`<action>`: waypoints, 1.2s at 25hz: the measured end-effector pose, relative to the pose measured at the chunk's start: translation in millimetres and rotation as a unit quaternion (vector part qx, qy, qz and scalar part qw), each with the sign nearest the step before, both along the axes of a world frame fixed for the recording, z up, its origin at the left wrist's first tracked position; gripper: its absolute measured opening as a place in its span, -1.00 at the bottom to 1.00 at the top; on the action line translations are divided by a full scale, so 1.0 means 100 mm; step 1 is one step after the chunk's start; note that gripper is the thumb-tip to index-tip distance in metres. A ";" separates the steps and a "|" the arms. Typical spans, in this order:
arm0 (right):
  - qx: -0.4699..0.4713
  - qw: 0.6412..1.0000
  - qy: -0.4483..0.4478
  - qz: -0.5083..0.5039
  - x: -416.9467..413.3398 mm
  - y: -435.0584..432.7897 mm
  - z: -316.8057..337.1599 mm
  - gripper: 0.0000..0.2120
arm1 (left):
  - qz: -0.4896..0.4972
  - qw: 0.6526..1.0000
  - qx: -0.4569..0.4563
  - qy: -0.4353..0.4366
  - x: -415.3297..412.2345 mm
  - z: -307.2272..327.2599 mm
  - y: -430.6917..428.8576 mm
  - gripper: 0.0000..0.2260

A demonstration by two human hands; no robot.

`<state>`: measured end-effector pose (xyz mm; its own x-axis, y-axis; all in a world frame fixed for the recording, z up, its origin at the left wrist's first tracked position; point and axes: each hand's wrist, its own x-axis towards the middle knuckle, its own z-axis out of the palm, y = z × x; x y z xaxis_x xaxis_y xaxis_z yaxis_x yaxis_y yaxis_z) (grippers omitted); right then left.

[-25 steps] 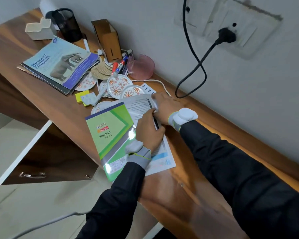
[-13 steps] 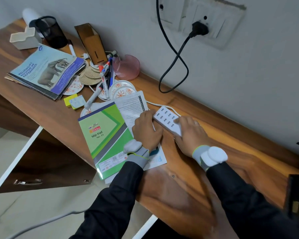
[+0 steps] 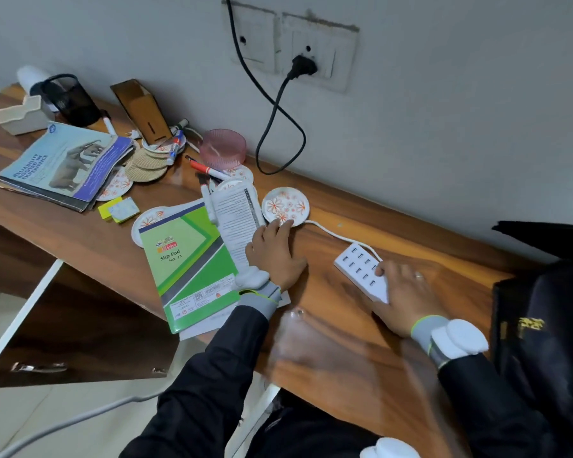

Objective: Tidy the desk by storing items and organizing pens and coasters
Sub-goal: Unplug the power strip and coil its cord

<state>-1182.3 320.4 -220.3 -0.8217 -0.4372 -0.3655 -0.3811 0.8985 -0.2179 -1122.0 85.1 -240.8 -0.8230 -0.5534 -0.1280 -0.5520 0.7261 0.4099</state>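
Left hand point(image 3: 273, 256) laid flat, fingers straight, clasping nothing. Palm down on the near end of a printed sheet point(image 3: 234, 213) and on the bare desk point(image 3: 328, 312). Straight ahead and touching the fingertips: the near rim of a floral coaster point(image 3: 286, 206). Farther beyond those fingertips, a red marker point(image 3: 209, 169) and then a pink cup point(image 3: 223, 148), both apart from the hand. Just left of the wrist, a green slip pad point(image 3: 186, 259) alongside the sheet.

Right hand point(image 3: 407, 292) gripping the near end of a white charging hub point(image 3: 358, 269), fingers across its top, thumb along its near side; some motion blur there. From the hub's far end, a white cord point(image 3: 328, 231) trailing over toward the coaster at the left fingertips.

Well away to the left of both hands: woven coasters point(image 3: 146, 163), a second floral coaster point(image 3: 149, 219) partly under the pad, a black mesh pen holder point(image 3: 70, 100).
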 end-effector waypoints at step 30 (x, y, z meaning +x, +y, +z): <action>-0.074 0.995 0.034 0.060 -0.09 -0.59 0.13 -0.34 | -0.051 0.992 -0.109 -0.029 -0.30 -0.22 0.17 -0.75</action>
